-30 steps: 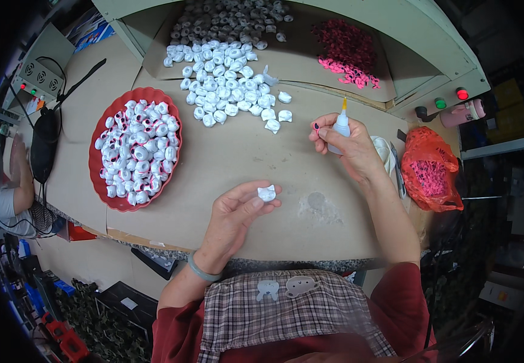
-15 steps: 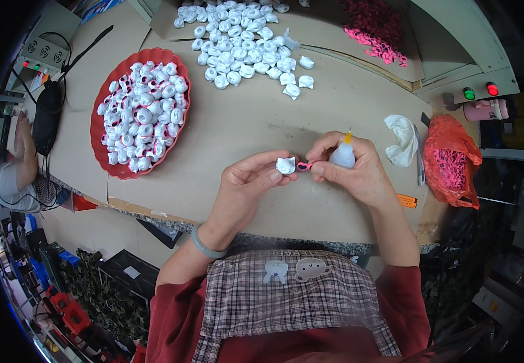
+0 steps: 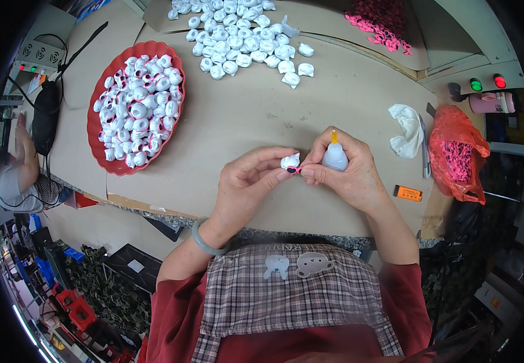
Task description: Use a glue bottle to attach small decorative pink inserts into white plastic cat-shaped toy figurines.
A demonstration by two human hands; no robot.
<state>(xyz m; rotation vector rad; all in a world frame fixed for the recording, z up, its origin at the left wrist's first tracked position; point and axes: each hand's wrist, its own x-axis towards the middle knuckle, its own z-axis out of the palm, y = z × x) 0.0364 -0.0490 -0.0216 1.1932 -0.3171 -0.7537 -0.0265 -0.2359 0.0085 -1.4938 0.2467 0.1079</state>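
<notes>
Between the thumb and fingers of my left hand (image 3: 245,176) is a small white cat-head figure (image 3: 290,160) with pointed ears. My right hand (image 3: 356,173) pinches tiny pink sunglasses (image 3: 294,170) with dark lenses at thumb and fingertip. The sunglasses lie against the figure's lower front; whether they are stuck to it I cannot tell. Also in my right hand, tucked by the curled fingers, is a white squeeze bottle (image 3: 335,159) with its yellow nozzle pointing up. Both hands are closed, just above the brown worktop (image 3: 238,121).
At the left stands a red scalloped bowl (image 3: 94,145) full of white figures, many wearing pink glasses. Loose white figures (image 3: 238,45) cover the back. To the right are a white cloth (image 3: 405,130), an orange box (image 3: 408,193) and a red bag (image 3: 468,130) holding pink pieces. A person (image 3: 17,184) sits far left.
The pink sunglasses have gone from beside the white figure to against its front. My right hand has come left with the bottle, and the figure has turned slightly.
</notes>
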